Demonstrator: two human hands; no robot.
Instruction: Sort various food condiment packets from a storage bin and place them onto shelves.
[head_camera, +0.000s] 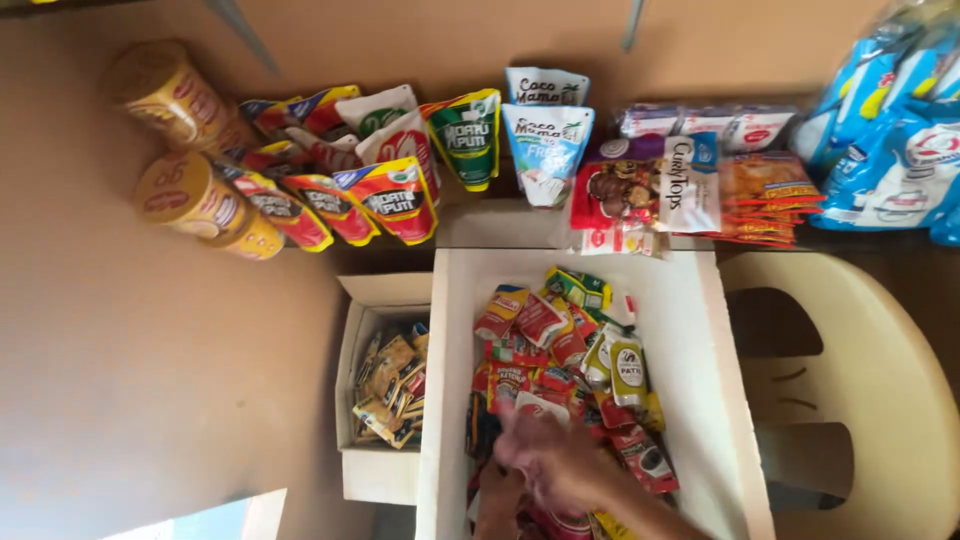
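My right hand (545, 455) is blurred with motion and reaches from the lower right into a large white box (700, 330) full of small sachets (560, 345) in red, green and yellow. It lies over the sachets at the box's near end. The blur hides whether its fingers hold a sachet. Just left of and below it, a second skin-coloured shape that looks like my left hand (497, 500) sits low among the packets at the frame's bottom edge. Its fingers are not clear.
A smaller white box (372, 300) of brown sachets stands to the left. On the shelf behind are red and green pouches (390, 195), yellow tubs (175, 95), white-blue pouches (545, 140), snack packs (650, 185) and blue bags (890, 130). A cream plastic chair (880, 380) stands at right.
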